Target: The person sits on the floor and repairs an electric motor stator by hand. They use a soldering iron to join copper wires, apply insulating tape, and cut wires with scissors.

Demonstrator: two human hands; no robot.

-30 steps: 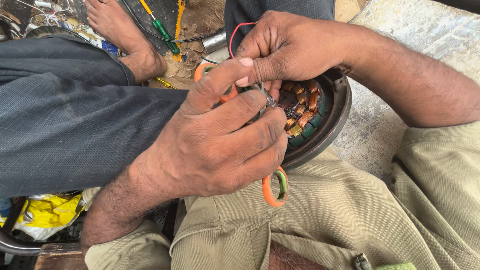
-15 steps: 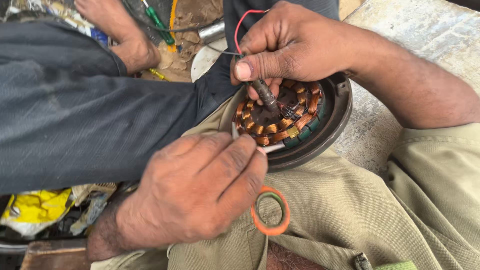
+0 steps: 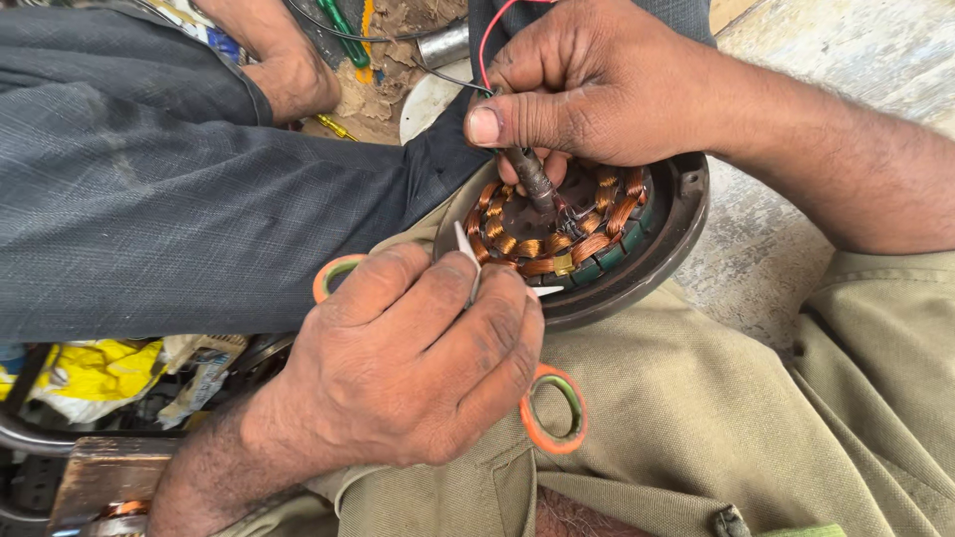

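Copper-wound stator (image 3: 567, 234) rests in a dark round housing (image 3: 676, 239) on the person's lap. Right hand (image 3: 587, 85) pinches the upright central shaft (image 3: 534, 179) from above. Left hand (image 3: 408, 363), nearer the viewer, closes on orange-handled scissors (image 3: 552, 413), whose blades (image 3: 466, 249) point up toward the windings' near edge.

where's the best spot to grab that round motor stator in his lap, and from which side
Probably by the dark outer rim of the stator, coming from its far right edge, which is bare. The copper coils inside look delicate, the right hand covers the top around the centre shaft, and the left hand, with scissors, blocks the near side.
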